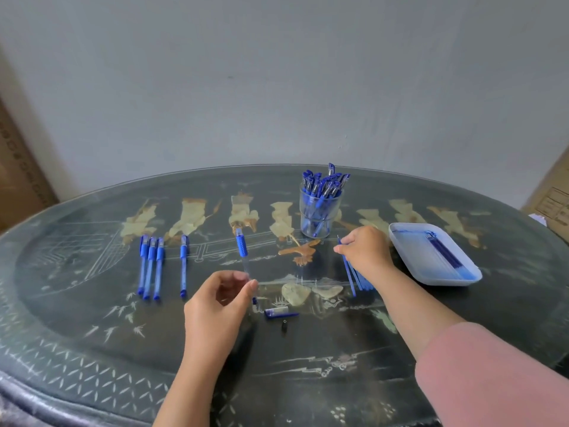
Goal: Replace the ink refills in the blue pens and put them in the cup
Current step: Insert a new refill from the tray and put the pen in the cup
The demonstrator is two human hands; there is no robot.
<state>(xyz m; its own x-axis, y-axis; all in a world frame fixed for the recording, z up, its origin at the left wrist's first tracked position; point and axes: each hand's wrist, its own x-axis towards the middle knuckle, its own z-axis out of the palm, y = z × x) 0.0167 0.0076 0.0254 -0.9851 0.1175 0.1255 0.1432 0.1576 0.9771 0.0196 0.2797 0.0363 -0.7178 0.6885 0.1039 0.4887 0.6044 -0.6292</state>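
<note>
Refilling step: the left grip (221, 298) pinches an empty clear plastic pen barrel with blue sleeve (241, 246); the right grip (366, 249) pinches a thin blue refill (348, 271) from the pile (365, 284) beneath it. Next, likely: thread refill into barrel. The clear glass cup (304, 223) stands just beyond the right grip.

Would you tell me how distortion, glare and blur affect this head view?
Head view: the wide lens bows the table edge into an arc; its glass top carries a pale sheen; light is soft, shadows faint; the clear barrel pinched by the left hand nearly vanishes against it; the refill in the right hand shows clearly.
</note>
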